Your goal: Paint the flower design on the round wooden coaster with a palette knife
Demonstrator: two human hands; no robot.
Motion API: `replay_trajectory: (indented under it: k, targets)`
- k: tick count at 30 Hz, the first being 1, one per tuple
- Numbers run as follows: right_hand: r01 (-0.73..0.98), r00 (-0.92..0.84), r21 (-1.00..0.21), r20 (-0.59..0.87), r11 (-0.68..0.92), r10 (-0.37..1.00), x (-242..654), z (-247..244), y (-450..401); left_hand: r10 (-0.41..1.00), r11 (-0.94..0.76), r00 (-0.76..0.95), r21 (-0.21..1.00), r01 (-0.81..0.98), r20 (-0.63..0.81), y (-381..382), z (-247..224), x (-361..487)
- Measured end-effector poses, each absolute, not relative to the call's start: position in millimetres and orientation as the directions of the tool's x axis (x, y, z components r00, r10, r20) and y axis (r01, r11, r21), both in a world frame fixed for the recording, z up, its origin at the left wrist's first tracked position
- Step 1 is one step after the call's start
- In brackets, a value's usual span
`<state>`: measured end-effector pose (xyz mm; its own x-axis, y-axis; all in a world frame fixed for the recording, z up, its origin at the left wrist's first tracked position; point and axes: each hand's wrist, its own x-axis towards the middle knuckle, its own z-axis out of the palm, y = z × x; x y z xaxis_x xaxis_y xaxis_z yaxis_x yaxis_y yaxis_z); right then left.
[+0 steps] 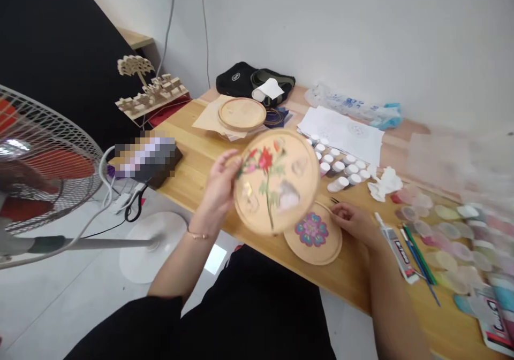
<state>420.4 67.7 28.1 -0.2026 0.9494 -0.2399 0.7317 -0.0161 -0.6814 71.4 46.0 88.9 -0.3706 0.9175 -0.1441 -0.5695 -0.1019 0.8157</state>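
- Above the surface [193, 148], left hand [219, 189] is clamping rose disc [277, 181] between fingers.
- Right hand [355, 222] is bordering flower disc [313, 232]; finger closure unclear.
- Edge-only grip is risking slippage.

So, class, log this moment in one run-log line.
left hand: holds rose-painted disc | right hand: at edge of flower-painted disc | white-capped bottles: behind discs

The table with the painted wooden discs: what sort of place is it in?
Probably a craft room or small studio: a hand holds a flower-painted disc, rows of white-capped pots stand on the wooden table, and thin paintbrushes lie at the right.
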Motion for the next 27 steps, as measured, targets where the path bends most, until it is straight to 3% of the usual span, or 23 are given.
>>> replay_trajectory:
  k: [2,4,9,13,18,27]
  targets:
    - [0.734,-0.198,-0.679,-0.23,-0.012,0.953,420,28,67,0.933,0.09,-0.227,0.79,-0.607,-0.281,8,77,84]
    - [0.734,-0.193,-0.679,-0.22,-0.007,0.956,420,28,66,0.926,0.156,-0.197,0.801,-0.578,-0.322,-23,71,85]
    - [0.731,-0.194,-0.683,-0.204,0.002,0.96,419,30,64,0.879,0.102,-0.413,0.94,-0.326,-0.238,-71,56,60]
    - [0.748,-0.17,-0.663,-0.203,-0.008,0.964,415,36,60,0.813,0.168,-0.52,0.961,-0.221,-0.262,-93,34,44]
    - [0.774,-0.153,-0.632,-0.214,-0.017,0.965,411,42,57,0.737,0.176,-0.614,0.957,-0.23,-0.283,-101,17,46]
    - [0.807,-0.148,-0.59,-0.22,-0.011,0.964,422,44,54,0.699,0.2,-0.607,0.919,-0.34,-0.377,-88,17,68]
